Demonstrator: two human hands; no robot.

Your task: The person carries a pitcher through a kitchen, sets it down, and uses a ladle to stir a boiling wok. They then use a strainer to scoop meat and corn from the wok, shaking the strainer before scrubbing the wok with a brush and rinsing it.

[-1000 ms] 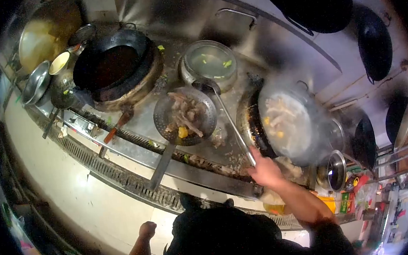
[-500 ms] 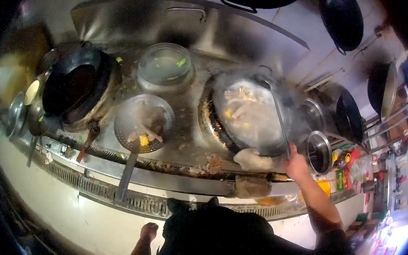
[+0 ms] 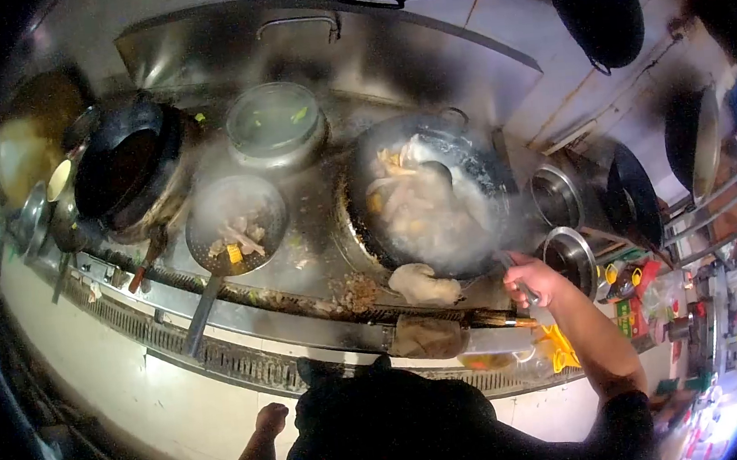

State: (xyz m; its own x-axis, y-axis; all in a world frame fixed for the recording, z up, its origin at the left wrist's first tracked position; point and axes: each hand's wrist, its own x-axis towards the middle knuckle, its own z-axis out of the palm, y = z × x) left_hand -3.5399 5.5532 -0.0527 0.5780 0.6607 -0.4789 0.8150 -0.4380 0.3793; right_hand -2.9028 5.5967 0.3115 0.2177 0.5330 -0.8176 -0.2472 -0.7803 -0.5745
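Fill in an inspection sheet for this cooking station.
Surface: metal stove top, food scraps near the front.
Job's things: steaming wok with ladle; strainer holding food pieces.
Clutter: brown cloth at the front edge; pale lump beside the wok, unidentifiable.
Hands: right hand grips the ladle; left hand off the stove, nothing seen in it.
Cables: nothing seen.
Surroundings: dark pans hanging; steam blurs the view.

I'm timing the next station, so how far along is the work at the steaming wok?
Done: some meat and a corn piece lie in the strainer. In hand: the right hand grips the ladle, its bowl in the wok. Remaining: more pieces lie in the wok, so that batch looks unfinished.
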